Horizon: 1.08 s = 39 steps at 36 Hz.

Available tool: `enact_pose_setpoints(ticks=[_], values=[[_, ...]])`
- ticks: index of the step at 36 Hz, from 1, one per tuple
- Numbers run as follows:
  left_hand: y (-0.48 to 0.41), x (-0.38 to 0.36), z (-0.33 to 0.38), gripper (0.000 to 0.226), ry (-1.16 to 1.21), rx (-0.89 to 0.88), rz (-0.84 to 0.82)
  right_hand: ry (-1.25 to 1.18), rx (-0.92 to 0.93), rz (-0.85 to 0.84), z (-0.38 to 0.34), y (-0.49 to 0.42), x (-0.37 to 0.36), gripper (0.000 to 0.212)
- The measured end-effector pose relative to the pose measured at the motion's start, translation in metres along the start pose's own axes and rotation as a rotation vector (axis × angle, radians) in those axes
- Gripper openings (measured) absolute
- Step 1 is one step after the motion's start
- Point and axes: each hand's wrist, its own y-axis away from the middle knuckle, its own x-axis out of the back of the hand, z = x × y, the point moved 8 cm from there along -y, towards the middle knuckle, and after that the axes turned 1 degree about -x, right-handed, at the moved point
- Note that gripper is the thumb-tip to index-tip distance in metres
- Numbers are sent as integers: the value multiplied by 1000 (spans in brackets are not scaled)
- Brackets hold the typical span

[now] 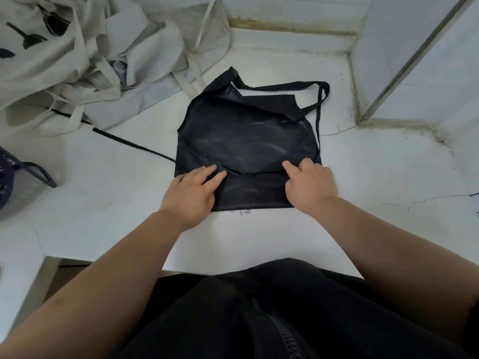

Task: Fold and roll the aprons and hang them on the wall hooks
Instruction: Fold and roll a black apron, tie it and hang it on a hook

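The black apron (246, 141) lies flat on the white counter (259, 237) right in front of me, folded into a rough square. Its neck strap (293, 86) loops out past the far edge. One thin tie (134, 145) trails off to the left across the counter, and another runs down the right side. The near edge of the apron is turned over on itself into a narrow band, and both my hands are on that band.

My left hand (193, 193) rests on its left end with the fingers nearly straight and spread, pressing the cloth down and gripping nothing. My right hand (309, 183) sits on the right end with the forefinger stretched forward and the other fingers curled under. I cannot tell whether they pinch the cloth, since the thumb is hidden.

A heap of pale aprons (77, 60) (some with dark prints) is piled at the far left, near the black one but apart from it. A dark basket (11, 177) stands at the left edge
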Motion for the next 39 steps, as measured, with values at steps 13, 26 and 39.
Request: enact_pose_setpoints(ticks=[13, 26, 39], values=[[11, -17, -61, 84, 72, 552, -123, -57, -341, -58, 44, -1, -2, 76], [19, -14, -75, 108, 72, 669, -139, -174, -572, -99, 76, 12, -6, 112], [20, 32, -8, 50, 43, 189, 402, -223, 59, 311, 16, 27, 36, 47]])
